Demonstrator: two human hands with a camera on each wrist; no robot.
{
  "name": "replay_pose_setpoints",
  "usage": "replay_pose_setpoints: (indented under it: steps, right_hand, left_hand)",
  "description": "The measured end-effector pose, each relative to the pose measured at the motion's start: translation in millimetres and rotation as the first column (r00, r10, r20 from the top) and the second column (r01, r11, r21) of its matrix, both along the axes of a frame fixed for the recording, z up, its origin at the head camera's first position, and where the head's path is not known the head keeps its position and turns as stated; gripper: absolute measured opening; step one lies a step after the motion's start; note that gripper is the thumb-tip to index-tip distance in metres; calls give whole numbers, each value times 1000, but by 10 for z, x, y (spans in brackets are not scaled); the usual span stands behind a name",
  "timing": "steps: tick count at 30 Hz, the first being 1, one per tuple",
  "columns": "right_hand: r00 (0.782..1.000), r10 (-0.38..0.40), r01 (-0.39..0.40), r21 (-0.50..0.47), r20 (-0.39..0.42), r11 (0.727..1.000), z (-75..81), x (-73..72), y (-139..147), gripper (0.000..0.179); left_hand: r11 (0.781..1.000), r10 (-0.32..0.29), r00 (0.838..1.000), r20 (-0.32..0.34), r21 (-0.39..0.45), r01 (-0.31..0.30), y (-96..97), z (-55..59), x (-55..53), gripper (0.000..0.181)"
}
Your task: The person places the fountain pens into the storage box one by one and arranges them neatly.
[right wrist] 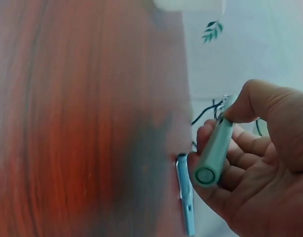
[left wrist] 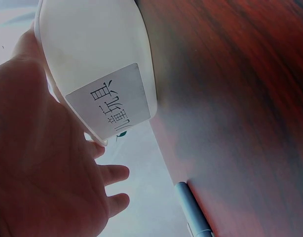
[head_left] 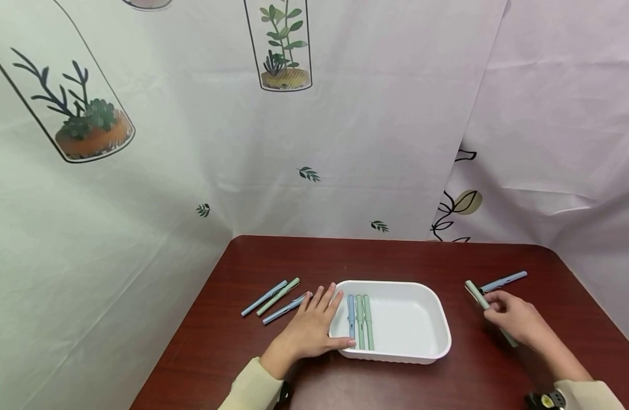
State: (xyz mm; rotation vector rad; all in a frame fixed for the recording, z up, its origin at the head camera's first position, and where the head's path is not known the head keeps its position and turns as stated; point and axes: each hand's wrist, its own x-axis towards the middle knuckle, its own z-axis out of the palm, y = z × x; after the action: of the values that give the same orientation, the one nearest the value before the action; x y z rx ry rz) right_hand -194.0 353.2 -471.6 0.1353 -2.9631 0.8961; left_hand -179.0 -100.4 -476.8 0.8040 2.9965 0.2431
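Observation:
My left hand (head_left: 311, 327) rests on the left rim of a white plastic tray (head_left: 408, 319), fingers spread and straight. Inside the tray, along its left side, lie a blue pen (head_left: 351, 316) and two green pens (head_left: 360, 322), side by side. Right of the tray, my right hand (head_left: 516, 319) pinches a green pen (head_left: 477, 294) between thumb and fingers. In the right wrist view the held green pen (right wrist: 215, 153) is above the table, its round end toward the camera. A blue pen (head_left: 506, 281) lies on the table just beyond this hand.
Left of the tray, two blue pens (head_left: 263, 298) and a green pen (head_left: 278, 296) lie on the dark red wooden table (head_left: 396, 262). A label (left wrist: 109, 101) with printed characters is on the tray's outer wall. Patterned white cloth (head_left: 345, 142) hangs behind the table.

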Motion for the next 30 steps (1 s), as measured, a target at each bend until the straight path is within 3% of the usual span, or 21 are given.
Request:
replay_pose_setpoints:
  steps: [4, 7, 11, 14, 23, 30]
  right_hand:
    - [994, 66, -48, -214, 82, 976, 28, 16, -66, 39]
    - [974, 157, -75, -421, 163, 904, 53, 22, -108, 49]
    - [948, 235, -63, -596, 216, 801, 89, 38, -174, 55]
    - [943, 244, -40, -648, 228, 761, 118, 49, -242, 56]
    - [916, 316, -48, -715, 247, 698, 175, 45, -450, 62]
    - [917, 339, -76, -743, 209, 665, 198, 46, -637, 65]
  left_hand:
    - [1000, 0, 1000, 3, -1, 0, 3, 8, 4, 105]
    - [1000, 1, 1000, 8, 1, -1, 5, 4, 4, 105]
    - [1000, 1, 1000, 3, -1, -1, 6, 5, 4, 105]
    - [1000, 0, 1000, -1, -1, 0, 5, 10, 4, 105]
    - [1000, 3, 1000, 2, 3, -3, 5, 21, 12, 105]
    - [1000, 4, 1000, -2, 0, -4, 8, 18, 11, 105]
